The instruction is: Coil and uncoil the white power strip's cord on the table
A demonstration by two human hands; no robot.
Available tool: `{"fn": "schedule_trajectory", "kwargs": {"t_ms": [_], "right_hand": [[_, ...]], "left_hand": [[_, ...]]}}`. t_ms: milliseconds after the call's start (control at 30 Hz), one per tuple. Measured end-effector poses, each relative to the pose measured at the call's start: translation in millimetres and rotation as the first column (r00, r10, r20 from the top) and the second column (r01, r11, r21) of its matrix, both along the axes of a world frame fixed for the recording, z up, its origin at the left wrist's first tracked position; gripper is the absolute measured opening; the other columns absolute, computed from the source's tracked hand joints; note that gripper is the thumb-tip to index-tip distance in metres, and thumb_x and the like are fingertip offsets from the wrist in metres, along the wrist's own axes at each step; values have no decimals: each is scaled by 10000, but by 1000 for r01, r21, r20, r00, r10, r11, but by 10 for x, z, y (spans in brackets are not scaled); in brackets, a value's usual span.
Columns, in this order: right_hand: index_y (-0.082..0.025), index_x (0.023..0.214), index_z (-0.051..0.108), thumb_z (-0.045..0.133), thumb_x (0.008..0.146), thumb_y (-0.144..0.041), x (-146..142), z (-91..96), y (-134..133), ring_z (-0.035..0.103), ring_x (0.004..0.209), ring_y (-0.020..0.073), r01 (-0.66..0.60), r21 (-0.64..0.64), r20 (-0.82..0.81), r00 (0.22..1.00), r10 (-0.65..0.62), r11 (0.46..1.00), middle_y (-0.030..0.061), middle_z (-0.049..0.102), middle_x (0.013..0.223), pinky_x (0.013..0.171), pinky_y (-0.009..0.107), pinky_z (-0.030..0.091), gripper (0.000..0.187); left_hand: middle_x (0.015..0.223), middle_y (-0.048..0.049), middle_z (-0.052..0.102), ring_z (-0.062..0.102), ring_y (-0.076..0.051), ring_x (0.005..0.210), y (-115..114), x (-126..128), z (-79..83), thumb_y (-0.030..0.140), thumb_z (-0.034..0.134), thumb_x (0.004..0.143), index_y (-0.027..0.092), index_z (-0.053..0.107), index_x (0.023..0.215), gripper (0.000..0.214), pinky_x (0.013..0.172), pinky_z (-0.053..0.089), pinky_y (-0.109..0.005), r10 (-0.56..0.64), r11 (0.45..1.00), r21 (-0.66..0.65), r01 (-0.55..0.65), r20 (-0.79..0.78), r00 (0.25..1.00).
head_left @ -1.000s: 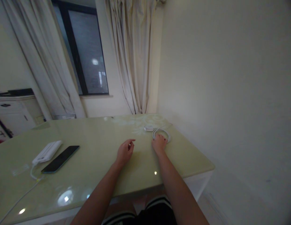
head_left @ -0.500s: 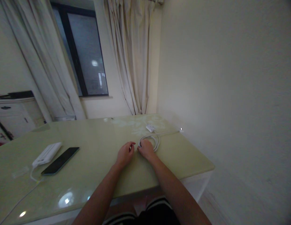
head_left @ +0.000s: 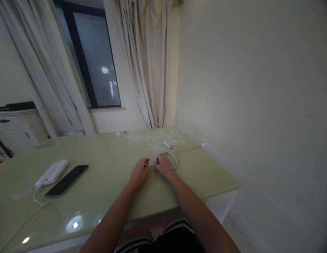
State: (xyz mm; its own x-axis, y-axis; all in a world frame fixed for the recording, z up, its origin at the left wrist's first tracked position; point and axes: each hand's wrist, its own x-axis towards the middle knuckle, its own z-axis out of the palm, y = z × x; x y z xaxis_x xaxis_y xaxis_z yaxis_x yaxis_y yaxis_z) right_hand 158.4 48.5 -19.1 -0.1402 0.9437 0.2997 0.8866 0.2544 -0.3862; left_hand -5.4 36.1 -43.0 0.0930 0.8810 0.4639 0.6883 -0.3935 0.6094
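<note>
A white cable (head_left: 176, 160) lies in a loose coil on the table. My right hand (head_left: 164, 166) is closed on the left side of that coil. Just left of it, my left hand (head_left: 139, 172) rests near the tabletop with loosely curled fingers, apart from the cable, and I see nothing in it. Behind the coil sits a small white power strip (head_left: 168, 142). One length of cable runs from the coil to a white plug end (head_left: 203, 144) at the table's right edge, by the wall.
The pale green glossy table (head_left: 105, 151) spreads out ahead of me. On its left are a black-screened phone (head_left: 67, 181) and a white power bank (head_left: 52, 173) with a cord trailing to the near left. A wall (head_left: 253, 105) borders the right side; curtains (head_left: 147, 63) hang behind.
My left hand has drawn slightly away from the coil, its fingers a little closer together. My right hand keeps its hold on the cable. The view has shifted slightly.
</note>
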Motion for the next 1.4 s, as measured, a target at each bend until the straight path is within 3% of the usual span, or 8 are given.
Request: {"fn": "schedule_trajectory", "kwargs": {"t_ms": [367,500,633,800,1000,1100,1233,1400], "right_hand": [[-180,891,736,603,868,-223,-243,-19,-138,599,765,166,-472,166,-79,869,489,866,46,720,846,708,244,394,142],[-189,1053,718,498,944,-202,-116,28,-61,633,932,181,-115,210,-229,960,163,971,69,728,1025,834,260,419,246],[-149,1227,663,580,931,-317,130,36,26,608,1113,266,269,106,-162,955,-251,957,152,691,1191,923,340,416,350],[-207,1103,736,650,883,-275,255,-29,77,644,1066,248,183,-15,-101,978,-184,983,100,738,1126,887,319,429,246],[-196,995,757,565,950,-291,189,-19,123,668,859,171,43,2,-305,951,-40,999,57,768,972,752,242,438,219],[-174,949,763,457,1002,-306,221,2,130,656,898,198,166,75,-280,950,-139,983,106,750,980,785,273,437,337],[-178,1146,713,598,882,-230,297,-54,105,612,1076,277,350,117,-163,930,-329,930,170,677,1190,883,348,426,293],[-178,1307,600,632,811,-192,303,-151,107,572,1160,302,350,87,-163,929,-333,933,191,584,1320,948,386,425,497]], "left_hand": [[1048,-150,707,644,-265,1033,0,-108,101,304,347,1010,173,696,1036,373,928,449,-382,248,958,-74,-276,-264,932],[1198,-159,692,617,-325,1125,-25,-80,96,440,491,957,177,661,1221,410,958,439,-440,241,953,-115,-281,-275,931],[1225,-145,663,619,-291,1137,6,-82,67,256,640,821,169,617,1300,488,990,450,-415,183,961,-174,-213,-175,967],[1209,-134,617,640,-202,1062,98,-122,-12,57,595,710,131,582,1299,593,942,509,-328,42,990,-136,-31,79,996],[1161,-113,634,641,-210,1050,138,-151,15,31,543,701,151,606,1248,563,915,550,-357,133,991,-24,-132,257,957],[1141,-112,681,661,-219,1061,144,-176,59,67,551,749,151,612,1230,492,976,537,-394,190,979,-1,-204,363,912],[1161,-128,722,702,-220,1055,180,-220,69,113,591,797,156,633,1215,422,995,545,-408,206,977,-70,-199,513,833],[1125,-141,754,726,-230,1029,214,-229,40,231,707,823,125,685,1163,357,962,578,-409,191,977,-205,-64,693,695]]}}
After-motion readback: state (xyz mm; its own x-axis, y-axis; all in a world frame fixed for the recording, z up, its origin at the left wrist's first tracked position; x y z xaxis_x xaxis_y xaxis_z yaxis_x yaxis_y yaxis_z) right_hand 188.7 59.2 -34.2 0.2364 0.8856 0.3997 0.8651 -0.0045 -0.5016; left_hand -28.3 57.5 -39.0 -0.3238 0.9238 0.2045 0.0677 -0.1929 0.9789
